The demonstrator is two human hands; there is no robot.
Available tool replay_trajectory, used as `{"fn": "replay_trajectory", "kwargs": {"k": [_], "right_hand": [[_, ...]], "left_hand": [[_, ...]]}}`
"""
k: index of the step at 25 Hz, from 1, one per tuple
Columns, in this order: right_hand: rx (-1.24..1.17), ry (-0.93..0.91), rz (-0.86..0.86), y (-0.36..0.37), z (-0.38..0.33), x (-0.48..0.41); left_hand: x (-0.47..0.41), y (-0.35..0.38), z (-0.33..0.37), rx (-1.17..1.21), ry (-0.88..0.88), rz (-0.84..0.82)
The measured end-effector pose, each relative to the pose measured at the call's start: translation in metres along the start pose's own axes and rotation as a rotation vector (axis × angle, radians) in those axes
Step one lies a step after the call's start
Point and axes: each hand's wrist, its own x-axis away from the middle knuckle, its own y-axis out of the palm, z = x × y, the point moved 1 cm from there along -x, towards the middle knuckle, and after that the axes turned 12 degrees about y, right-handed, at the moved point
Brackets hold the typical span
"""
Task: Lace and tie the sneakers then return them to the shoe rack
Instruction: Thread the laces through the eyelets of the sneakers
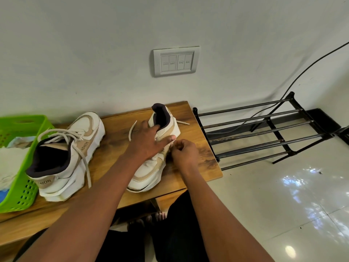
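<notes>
Two white and beige sneakers lie on a wooden table (190, 173). The right sneaker (151, 171) points its toe toward me and its dark collar toward the wall. My left hand (149, 140) grips its upper, with fingers reaching into the collar and the thumb along its side. My right hand (183, 150) has its fingers curled tight against the sneaker's right side, pinching the lace there. Loose lace ends (132, 130) trail on both sides of this shoe. The left sneaker (69, 157) stands apart, with its laces hanging loose over its side.
A green plastic basket (28, 188) holding cloths sits at the table's left end. A black metal shoe rack (264, 135) stands right of the table on the glossy tiled floor. A switch plate (175, 61) and a black cable (302, 72) are on the wall.
</notes>
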Motion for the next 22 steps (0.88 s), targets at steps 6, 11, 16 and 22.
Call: {"fn": "replay_trajectory", "kwargs": {"k": [6,11,16,22], "right_hand": [[0.120,0.014,-0.230,-0.011,0.009,0.012],[0.031,-0.078,0.066,0.009,-0.009,-0.004],[0.107,0.057,-0.335,-0.006,0.024,0.003],[-0.069,-0.014,-0.144,0.010,0.012,0.001]], "left_hand": [[0.001,0.008,-0.003,0.046,-0.006,0.143],[0.003,0.006,-0.005,0.104,-0.067,0.181],[0.004,0.006,-0.003,0.089,-0.223,0.369],[0.001,0.009,-0.006,0.086,-0.235,0.379]]}}
